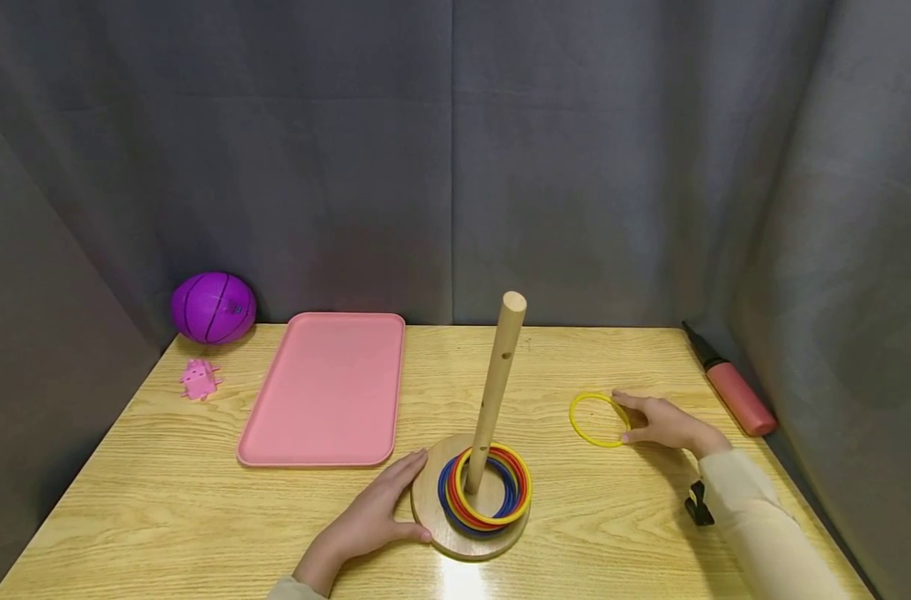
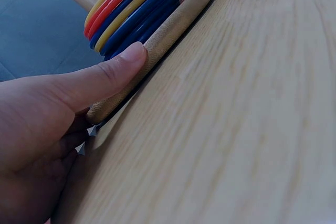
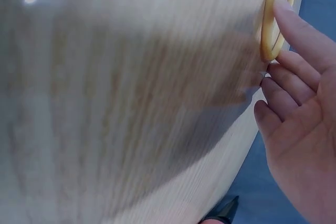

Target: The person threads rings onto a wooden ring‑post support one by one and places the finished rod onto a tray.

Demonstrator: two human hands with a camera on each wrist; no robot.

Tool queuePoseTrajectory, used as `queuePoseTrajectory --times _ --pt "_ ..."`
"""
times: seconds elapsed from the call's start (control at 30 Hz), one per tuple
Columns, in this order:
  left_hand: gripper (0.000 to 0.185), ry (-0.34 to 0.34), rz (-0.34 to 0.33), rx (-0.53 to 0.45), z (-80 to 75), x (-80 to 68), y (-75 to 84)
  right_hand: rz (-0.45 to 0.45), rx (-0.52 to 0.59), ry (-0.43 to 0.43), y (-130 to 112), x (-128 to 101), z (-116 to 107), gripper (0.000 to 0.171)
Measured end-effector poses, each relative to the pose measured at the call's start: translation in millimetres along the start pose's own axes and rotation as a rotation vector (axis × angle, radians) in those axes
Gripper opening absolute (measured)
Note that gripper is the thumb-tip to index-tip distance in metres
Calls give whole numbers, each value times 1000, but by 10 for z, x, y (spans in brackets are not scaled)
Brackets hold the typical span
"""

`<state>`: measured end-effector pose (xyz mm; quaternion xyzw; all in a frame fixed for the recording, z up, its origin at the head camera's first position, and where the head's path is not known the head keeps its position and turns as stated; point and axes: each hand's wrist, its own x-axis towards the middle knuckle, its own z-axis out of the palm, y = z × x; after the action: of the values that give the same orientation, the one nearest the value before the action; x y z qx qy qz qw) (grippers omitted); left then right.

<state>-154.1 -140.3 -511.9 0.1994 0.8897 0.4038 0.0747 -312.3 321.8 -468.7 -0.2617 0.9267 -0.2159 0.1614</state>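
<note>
A round wooden peg stand [image 1: 496,392] is at the middle front of the table, its tall peg upright. Several blue, red and yellow rings [image 1: 528,483] lie stacked around the foot of the peg. My left hand [image 1: 376,512] holds the left edge of the base, thumb near the front and fingers along the far side. In the left wrist view the thumb [image 2: 113,74] presses against the base's rim [image 2: 157,45]. To the right of the stand, my right hand [image 1: 665,422] pinches the right side of a single yellow ring [image 1: 575,421] between thumb and fingers, at the tabletop.
A pink tray [image 1: 323,392] lies left of the stand. Beyond it on the left are a purple ball [image 1: 213,308] and a small pink spiky toy [image 1: 199,380]. A red and black hand pump [image 1: 740,397] rests along the right edge. Grey curtains [image 1: 455,158] enclose the table.
</note>
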Motion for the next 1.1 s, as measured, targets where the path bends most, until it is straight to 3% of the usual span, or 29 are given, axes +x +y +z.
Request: queuePoseTrajectory --times 0.63,1.1 --pt "106 -7 2 -14 -6 -1 10 -132 -36 -39 -364 -162 235 76" --pt "106 -8 -2 -10 -11 2 15 -165 -49 -82 -585 -257 319 78"
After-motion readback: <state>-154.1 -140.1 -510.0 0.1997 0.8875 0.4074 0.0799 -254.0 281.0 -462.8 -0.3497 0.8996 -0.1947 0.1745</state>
